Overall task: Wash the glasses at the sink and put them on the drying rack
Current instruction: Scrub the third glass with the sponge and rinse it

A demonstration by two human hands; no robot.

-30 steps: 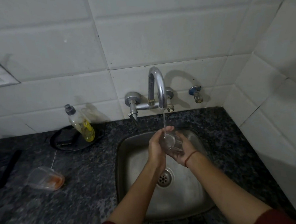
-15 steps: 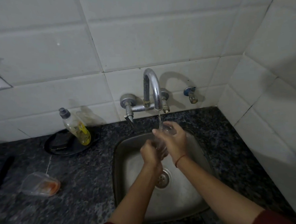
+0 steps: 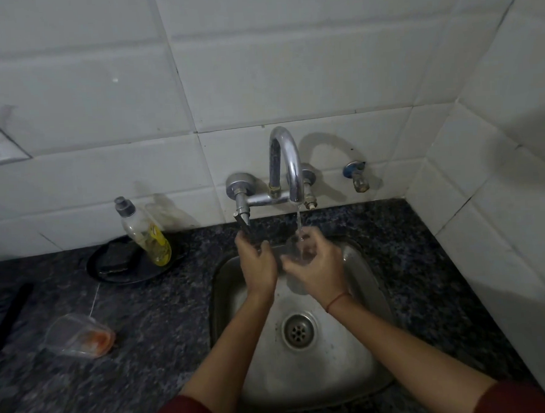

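The right hand [image 3: 315, 267] grasps a clear glass [image 3: 292, 252] with its fingers curled around it and holds it over the sink [image 3: 218, 304], directly under the thin stream of water [image 3: 298, 219] that runs from the curved faucet [image 3: 286, 161]. The water falls into the glass at its upper edge. A red thread [image 3: 336, 299] is tied on the right wrist. The left hand [image 3: 258, 265] is raised just beside the glass, at the lower end of the left tap lever [image 3: 243, 219]. Its fingers and thumb lie on both sides of the lever's end, but I cannot tell if they really grip it. On the dark stone table [image 3: 153, 364], to the left of the sink, a second glass [image 3: 79, 336] lies on its side with some orange rest inside. Further back, near the tiled wall, a soap bottle [image 3: 146, 235] with yellow liquid leans on a black plate [image 3: 136, 273], and a dark sponge [image 3: 114, 262] lies on this plate too.
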